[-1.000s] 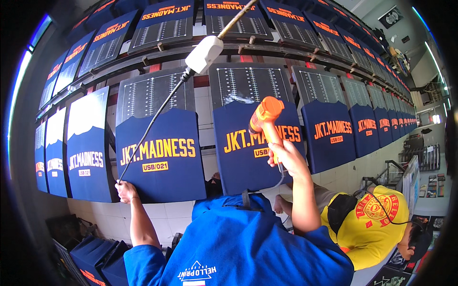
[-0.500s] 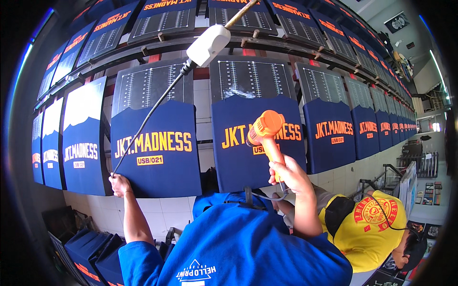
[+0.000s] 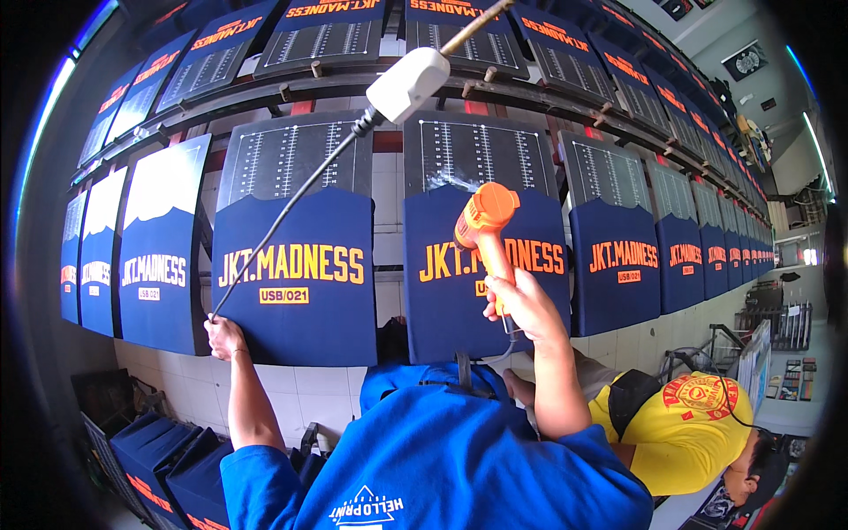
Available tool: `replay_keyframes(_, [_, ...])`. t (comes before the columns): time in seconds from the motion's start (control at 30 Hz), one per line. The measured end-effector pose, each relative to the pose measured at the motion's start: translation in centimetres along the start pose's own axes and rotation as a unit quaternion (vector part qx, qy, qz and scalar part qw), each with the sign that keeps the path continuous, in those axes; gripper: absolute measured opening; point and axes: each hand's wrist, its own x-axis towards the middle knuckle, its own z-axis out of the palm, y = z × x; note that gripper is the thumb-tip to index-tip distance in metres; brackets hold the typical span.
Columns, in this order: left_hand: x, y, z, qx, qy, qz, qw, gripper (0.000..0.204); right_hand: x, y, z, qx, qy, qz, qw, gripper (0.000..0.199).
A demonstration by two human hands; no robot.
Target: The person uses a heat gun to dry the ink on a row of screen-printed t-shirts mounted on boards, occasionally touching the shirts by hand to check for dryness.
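Here, my right hand (image 3: 521, 305) had its fingers wrapped tight around the handle of the orange heat gun (image 3: 484, 231), with the nozzle turned toward the navy printed panel (image 3: 481, 274) in front of me, very near to its orange lettering. My left hand (image 3: 225, 337) was closed around the black cable (image 3: 287, 212), just at the lower left corner of the neighbouring navy panel (image 3: 296, 278), and the cable went up tight to the white plug block (image 3: 408, 84) that hung above on a wooden stick. In my judgement the danger was the heat: if I held the nozzle too long on one spot, the print could scorch or blister. Also, if my left hand let the cable go slack, it could swing against the fresh print or pull the plug block loose. A person in a yellow shirt (image 3: 698, 428) crouched low on my right, close to my elbow, so a sudden move could bump them.
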Motion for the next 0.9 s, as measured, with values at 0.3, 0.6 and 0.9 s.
replay_keyframes(0.3, [-0.3, -0.1, -0.3, 0.0, -0.001, 0.004, 1.0, 0.048, 0.1, -0.7, 1.4, 0.001, -0.044, 0.005, 0.999, 0.026])
replay_keyframes(0.6, [-0.2, -0.1, -0.4, 0.001, 0.002, 0.004, 1.0, 0.049, 0.4, -0.5, 2.3, -0.001, -0.063, 0.008, 0.998, 0.026])
replay_keyframes(0.9, [-0.2, 0.1, -0.4, 0.003, -0.001, 0.008, 1.0, 0.048, 0.4, -0.7, 2.7, -0.006, -0.078, 0.016, 0.997, 0.025])
